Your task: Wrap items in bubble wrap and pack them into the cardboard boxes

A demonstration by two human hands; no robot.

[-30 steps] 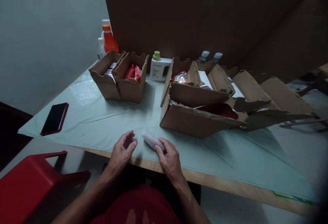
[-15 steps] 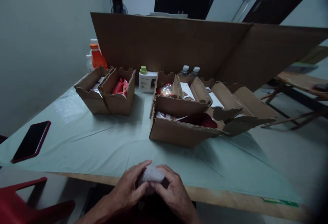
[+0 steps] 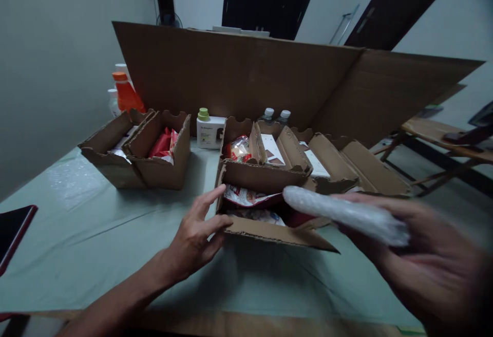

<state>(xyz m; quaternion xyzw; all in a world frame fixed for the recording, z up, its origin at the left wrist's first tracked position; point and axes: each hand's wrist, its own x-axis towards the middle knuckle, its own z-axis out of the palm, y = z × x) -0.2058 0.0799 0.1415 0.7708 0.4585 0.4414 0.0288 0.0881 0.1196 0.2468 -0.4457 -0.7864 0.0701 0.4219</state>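
My right hand point(image 3: 427, 260), blurred and close to the camera at the right, holds a long roll wrapped in clear bubble wrap point(image 3: 342, 214) lying across its fingers. My left hand point(image 3: 198, 231) is open, fingers spread, touching the front left corner of a cardboard box point(image 3: 269, 231) in the middle of the table. That box holds red and white packets point(image 3: 246, 197).
Two more open cardboard boxes point(image 3: 134, 165) with red packets stand at the left. Further boxes point(image 3: 327, 154), a white bottle with a green cap point(image 3: 208, 129), an orange bottle point(image 3: 125, 95) and a tall cardboard sheet point(image 3: 250, 75) line the back. A dark phone point(image 3: 11, 229) lies far left.
Both hands held the wrapped roll at the table edge; now my right hand has lifted it up to the right, and my left hand has reached forward to the box. The view tilted up.
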